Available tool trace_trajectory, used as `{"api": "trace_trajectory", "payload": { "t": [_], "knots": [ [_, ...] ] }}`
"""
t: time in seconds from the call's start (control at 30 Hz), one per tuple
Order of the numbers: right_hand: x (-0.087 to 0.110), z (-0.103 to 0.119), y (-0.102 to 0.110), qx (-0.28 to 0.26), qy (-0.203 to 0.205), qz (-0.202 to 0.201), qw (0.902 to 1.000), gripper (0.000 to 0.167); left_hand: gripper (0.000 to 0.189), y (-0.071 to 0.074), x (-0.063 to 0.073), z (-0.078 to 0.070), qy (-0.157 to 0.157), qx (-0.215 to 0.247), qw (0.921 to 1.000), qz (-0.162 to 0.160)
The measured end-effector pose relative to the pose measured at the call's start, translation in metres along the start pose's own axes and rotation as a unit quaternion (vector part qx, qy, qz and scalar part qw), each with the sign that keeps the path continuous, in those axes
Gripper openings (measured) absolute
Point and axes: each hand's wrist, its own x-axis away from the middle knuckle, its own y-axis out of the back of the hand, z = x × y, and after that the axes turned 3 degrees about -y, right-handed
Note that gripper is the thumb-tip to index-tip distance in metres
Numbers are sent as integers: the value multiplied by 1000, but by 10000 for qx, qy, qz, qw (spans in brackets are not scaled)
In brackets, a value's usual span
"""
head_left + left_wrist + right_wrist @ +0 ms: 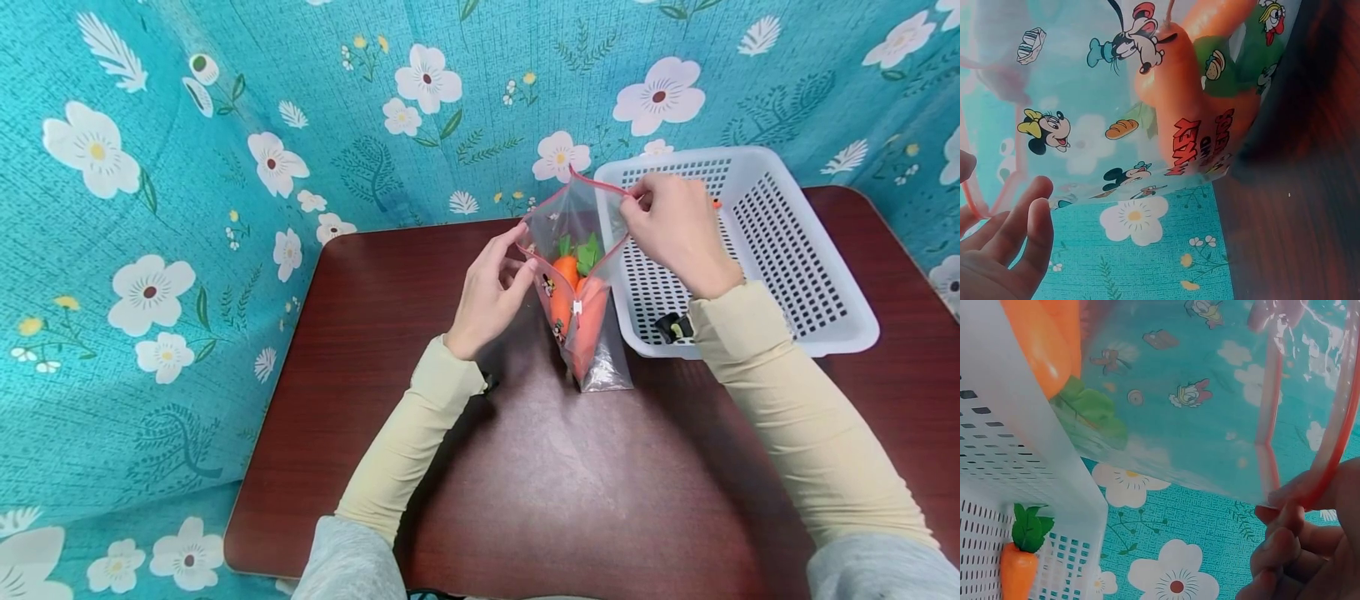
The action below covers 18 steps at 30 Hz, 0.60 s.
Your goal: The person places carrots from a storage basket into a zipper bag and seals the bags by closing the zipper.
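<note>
A clear zip bag (592, 215) with a red rim and cartoon prints stands upright on the table, its mouth spread wide. Inside lie several orange toy carrots (567, 268) with green leaves, low in the bag. My left hand (491, 287) holds the left side of the rim, thumb apart from the fingers; the left wrist view shows these fingers (1040, 228) right at the red edge. The opposite corner is pinched between the thumb and curled fingers of my right hand (675, 229), plainly seen in the right wrist view.
Right of the bag stands a white perforated basket (832, 283), under my right forearm. One more carrot (1019, 569) lies in it. The dark red wooden table (375, 333) meets a turquoise flowered cloth (225, 192) at the back and left.
</note>
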Motion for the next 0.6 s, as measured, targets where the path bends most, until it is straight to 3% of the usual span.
{"api": "trace_trajectory", "payload": {
  "t": [0.2,0.6],
  "knots": [
    [0,0,1,-25,33,-117,9999,30,47,1,-1,-1,70,9,10000,-11],
    [-1,-2,2,126,-127,655,9977,27,44,-1,2,3,101,164,9996,187]
  ]
}}
